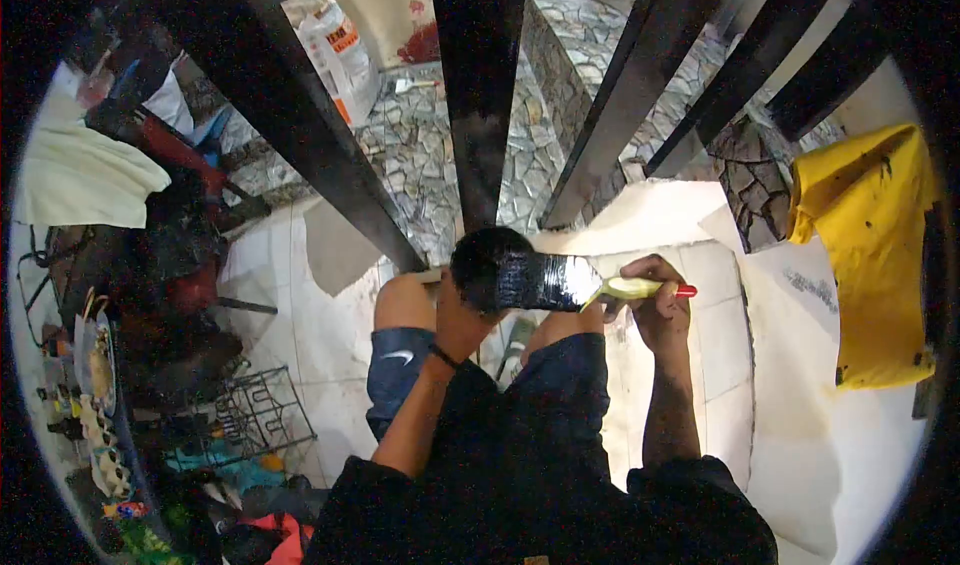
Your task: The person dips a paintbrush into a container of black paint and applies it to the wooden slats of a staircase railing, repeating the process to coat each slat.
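In my right hand [658, 310] I hold a wide paintbrush [620, 287] by its pale yellow handle with a red tip. Its bristles [515, 281] are coated in wet-looking black paint and lie over the rim of a small round container [482, 255]. That container is black inside, and its depth cannot be made out. My left hand [465, 315] is wrapped around its near side, in front of my knees; some of those fingers are hidden. Just beyond the container stand several dark upright bars [480, 95].
A white sack [338, 60] and another brush [415, 85] rest on the stone-patterned floor [410, 145] behind the bars. Yellow cloth [870, 265] hangs at the right. At the left are a wire rack [265, 415], a pale towel [90, 175] and clutter. Cardboard [340, 245] lies on the tiles.
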A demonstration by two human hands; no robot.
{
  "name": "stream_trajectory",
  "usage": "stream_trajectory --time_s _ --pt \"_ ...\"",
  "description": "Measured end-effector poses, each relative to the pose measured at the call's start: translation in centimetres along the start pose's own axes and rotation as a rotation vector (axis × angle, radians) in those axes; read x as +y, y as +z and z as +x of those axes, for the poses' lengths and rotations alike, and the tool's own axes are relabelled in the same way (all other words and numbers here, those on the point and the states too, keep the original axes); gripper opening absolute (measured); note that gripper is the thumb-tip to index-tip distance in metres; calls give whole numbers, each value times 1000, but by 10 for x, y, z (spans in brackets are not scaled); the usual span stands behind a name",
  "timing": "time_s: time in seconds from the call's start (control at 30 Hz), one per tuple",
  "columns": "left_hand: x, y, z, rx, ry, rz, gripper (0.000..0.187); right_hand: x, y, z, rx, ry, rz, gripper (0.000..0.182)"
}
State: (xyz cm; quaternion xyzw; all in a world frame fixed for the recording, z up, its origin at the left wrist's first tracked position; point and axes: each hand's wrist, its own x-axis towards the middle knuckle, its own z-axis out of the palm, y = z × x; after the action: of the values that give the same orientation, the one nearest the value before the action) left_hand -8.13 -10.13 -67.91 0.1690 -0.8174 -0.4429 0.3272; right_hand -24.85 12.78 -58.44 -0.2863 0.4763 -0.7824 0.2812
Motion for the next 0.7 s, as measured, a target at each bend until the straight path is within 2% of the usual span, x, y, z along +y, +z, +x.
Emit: stream_trajectory --time_s 0.13,0.17,0.27,0.4,0.43,0.47,0.57,0.63,0.7 --pt "-10 -8 -17 -46 -56 -44 86 -8 27 -8 109 -30 -93 51" --pt "-24 -6 -19 -66 -42 -59 86 -10 32 -11 69 -31 -57 43" --pt "-61 3 -11 -136 1 -118 88 -5 53 -15 123 -102 40 40" --pt "-48 5 1 -156 -53 -261 86 -12 100 8 281 -370 4 35" --pt "-45 1 0 -179 -70 -155 81 -17 112 18 331 -417 -29 31" --pt "-48 1 -7 -179 -87 -176 80 -23 120 30 324 -474 -7 30" --pt "-91 19 -27 -267 -169 -289 79 -50 148 63 295 -698 -148 36" --pt "-109 25 -49 -293 -23 -74 81 -71 169 85 328 -874 -236 38" --pt "-100 15 -66 -224 75 147 84 -89 175 105 321 -1052 -430 32"
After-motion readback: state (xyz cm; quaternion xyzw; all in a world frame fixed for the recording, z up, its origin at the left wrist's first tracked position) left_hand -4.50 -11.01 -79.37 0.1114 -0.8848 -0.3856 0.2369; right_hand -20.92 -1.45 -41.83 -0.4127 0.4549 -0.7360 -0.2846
